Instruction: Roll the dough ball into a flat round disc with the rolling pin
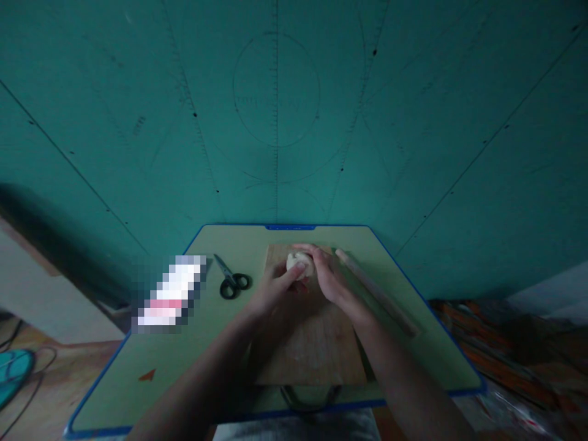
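A pale lump of dough (pixel 296 262) is held between both hands just above the wooden board (pixel 316 352). My left hand (pixel 277 283) grips it from the left, thumb pressed on its near face. Around its right and far sides curves my right hand (pixel 324 269), the fingers partly hidden behind the dough. To the right lies a rolling pin (pixel 374 289), set at a slant. Black-handled scissors (pixel 232 281) rest on the table left of the board, blades pointing away from me.
The table (pixel 193 361) has a pale top with a blue rim and stands against a green wall (pixel 298 122). At its left edge is a pixelated object (pixel 172 294). A small orange triangle (pixel 147 375) lies near the front left. Clutter (pixel 505 355) fills the floor at right.
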Motion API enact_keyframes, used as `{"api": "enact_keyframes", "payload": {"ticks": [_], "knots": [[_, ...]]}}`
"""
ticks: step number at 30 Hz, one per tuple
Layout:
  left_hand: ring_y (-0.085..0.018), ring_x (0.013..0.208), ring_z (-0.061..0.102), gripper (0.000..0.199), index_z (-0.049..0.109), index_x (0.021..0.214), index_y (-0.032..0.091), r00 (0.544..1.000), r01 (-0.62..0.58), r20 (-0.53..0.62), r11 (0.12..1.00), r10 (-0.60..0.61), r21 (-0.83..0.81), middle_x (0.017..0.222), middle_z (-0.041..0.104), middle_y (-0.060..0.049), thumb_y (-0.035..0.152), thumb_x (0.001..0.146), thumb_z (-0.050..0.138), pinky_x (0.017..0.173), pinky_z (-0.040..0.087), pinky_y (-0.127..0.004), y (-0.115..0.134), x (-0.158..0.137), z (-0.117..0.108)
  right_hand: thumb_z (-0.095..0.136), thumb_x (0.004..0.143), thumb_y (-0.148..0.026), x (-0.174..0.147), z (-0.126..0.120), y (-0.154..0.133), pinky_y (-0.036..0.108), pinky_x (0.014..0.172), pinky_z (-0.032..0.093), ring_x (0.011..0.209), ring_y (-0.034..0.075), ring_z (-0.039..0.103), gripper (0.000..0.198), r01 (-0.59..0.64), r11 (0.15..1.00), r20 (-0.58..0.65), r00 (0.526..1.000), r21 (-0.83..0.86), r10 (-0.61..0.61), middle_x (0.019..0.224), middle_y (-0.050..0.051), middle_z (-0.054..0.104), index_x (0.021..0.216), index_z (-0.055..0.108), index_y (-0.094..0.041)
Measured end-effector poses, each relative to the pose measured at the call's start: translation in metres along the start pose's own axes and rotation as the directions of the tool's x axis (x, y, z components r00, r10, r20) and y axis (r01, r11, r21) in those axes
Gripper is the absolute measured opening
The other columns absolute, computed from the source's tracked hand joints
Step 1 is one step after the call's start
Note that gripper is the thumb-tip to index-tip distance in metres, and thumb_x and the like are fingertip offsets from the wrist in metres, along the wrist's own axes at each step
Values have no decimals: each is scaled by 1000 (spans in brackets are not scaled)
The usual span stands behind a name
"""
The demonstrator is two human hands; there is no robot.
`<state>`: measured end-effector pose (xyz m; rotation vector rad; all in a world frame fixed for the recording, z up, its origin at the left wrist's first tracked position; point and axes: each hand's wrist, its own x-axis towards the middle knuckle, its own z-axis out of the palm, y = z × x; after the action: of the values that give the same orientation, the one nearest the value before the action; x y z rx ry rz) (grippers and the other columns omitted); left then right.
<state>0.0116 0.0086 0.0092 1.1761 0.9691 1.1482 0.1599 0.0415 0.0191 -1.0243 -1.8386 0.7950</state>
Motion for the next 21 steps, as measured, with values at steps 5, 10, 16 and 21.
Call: {"api": "enact_keyframes", "payload": {"ticks": [5,10,16,21], "knots": [[-11,53,48,41,62,84,14,982,-121,-85,903,170,413,61,56,2,55,80,64,50,33,-23,7,-2,-7,36,97,-52,0,-4,-8,35,82,50,95,21,66,42,-21,996,-49,999,-83,17,106,6,71,115,63,-25],[-15,63,54,30,64,86,15,979,-163,-12,816,203,554,71,64,-2,45,86,59,57,34,-25,1,-7,1,42,97,-43,-3,6,-3,35,77,48,84,22,68,35,-1,957,21,1000,-290,7,79,5,71,76,64,-25],[-14,63,52,29,62,90,16,971,-227,63,799,233,556,72,62,-1,44,91,54,58,34,-25,6,-10,-1,37,98,-39,0,12,5,34,73,49,79,21,65,33,18,978,-30,999,-208,-24,76,4,68,75,57,-26],[-12,57,44,28,55,78,18,957,-286,114,804,266,521,63,52,3,44,90,55,55,30,-25,8,-9,-6,38,95,-43,1,14,1,30,59,44,64,18,57,32,36,999,-77,996,-30,-38,64,0,57,69,44,-26]]}}
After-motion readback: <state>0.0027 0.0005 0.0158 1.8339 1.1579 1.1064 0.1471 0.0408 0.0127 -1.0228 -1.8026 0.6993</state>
